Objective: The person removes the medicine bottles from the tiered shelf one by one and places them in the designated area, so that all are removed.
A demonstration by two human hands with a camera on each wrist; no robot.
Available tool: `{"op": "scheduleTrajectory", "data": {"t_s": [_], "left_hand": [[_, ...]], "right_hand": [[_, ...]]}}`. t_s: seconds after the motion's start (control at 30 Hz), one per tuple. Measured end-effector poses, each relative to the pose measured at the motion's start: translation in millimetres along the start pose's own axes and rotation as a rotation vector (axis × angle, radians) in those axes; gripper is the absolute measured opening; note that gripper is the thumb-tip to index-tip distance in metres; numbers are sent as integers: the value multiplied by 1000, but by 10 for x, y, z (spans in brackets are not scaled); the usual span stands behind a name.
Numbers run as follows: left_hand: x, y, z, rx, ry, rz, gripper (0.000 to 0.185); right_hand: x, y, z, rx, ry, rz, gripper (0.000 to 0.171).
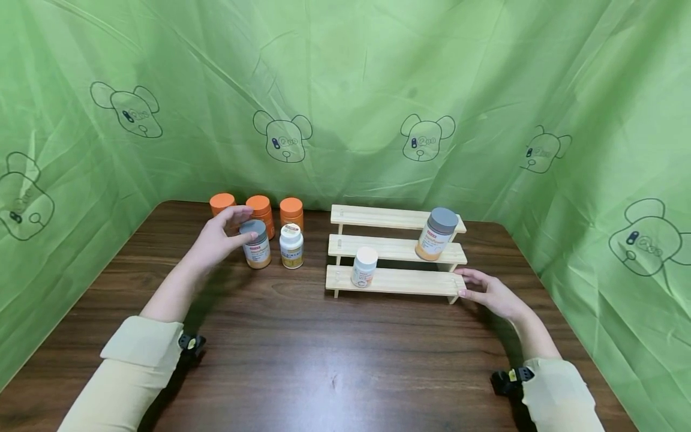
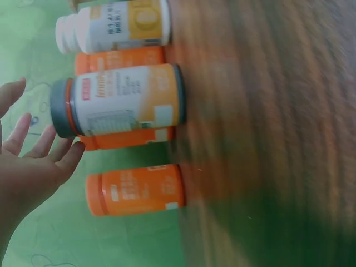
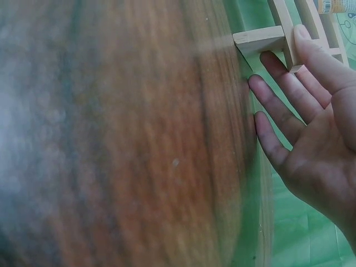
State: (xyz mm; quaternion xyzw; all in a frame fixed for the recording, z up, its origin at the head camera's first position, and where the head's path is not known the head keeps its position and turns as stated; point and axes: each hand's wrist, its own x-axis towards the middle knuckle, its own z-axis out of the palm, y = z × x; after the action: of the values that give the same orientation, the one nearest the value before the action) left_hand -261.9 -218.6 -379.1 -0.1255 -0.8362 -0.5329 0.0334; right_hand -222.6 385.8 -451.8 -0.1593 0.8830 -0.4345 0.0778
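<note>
Head view: the grey-lidded jar (image 1: 257, 253) stands upright on the bench (image 1: 302, 360), left of the centre of the frame. My left grip (image 1: 218, 240) is spread about its lid, thumb at the near side and fingers behind, and the left wrist view shows gaps between those fingers, so I am not pinching it. To take it well, I judge I should bring thumb and fingers in evenly, just below the lid, and lift straight up before going sideways. The white bottle (image 1: 291, 251) with the yellow label stands just beside it on the right, and three orange tubs (image 1: 292, 207) stand behind, at the upper left of the bench; a loose fingertip or tilted lift could knock one over.

Right of centre is the three-tier wooden shelf (image 1: 402, 282). My right grip (image 1: 499, 298) lightly pinches the right end of its bottom board between thumb and fingers; I think steady pressure serves there, no pushing. A small white bottle (image 1: 364, 267) stands on that board towards its left, and a second jar (image 1: 433, 237) on the middle board near its right end. Green cloth (image 1: 351, 78) fills the top of the frame.
</note>
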Motion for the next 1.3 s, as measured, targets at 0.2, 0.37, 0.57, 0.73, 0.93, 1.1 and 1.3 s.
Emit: {"op": "scheduleTrajectory", "data": {"t_s": [0.2, 0.37, 0.57, 0.73, 0.93, 1.1, 1.3], "left_hand": [[-6, 149, 10, 40, 26, 7, 57], [-57, 296, 47, 46, 34, 27, 58], [-83, 445, 120, 1, 48, 47, 57], [-110, 575, 192, -30, 66, 63, 56], [-135, 695, 282, -51, 60, 89, 55], [-155, 806, 355, -94, 74, 121, 56], [-172, 962, 458, -113, 98, 172, 55]], "right_hand": [[-4, -9, -1, 22, -3, -22, 51], [-4, -20, -7, 9, -3, -24, 51], [-1, -29, -12, 1, -4, -21, 50], [1, -32, -12, -5, -5, -8, 50], [2, -47, -5, -3, -5, -4, 51], [-4, -53, -3, 0, -5, -9, 51], [0, -42, -6, -14, -2, -4, 50]]}}
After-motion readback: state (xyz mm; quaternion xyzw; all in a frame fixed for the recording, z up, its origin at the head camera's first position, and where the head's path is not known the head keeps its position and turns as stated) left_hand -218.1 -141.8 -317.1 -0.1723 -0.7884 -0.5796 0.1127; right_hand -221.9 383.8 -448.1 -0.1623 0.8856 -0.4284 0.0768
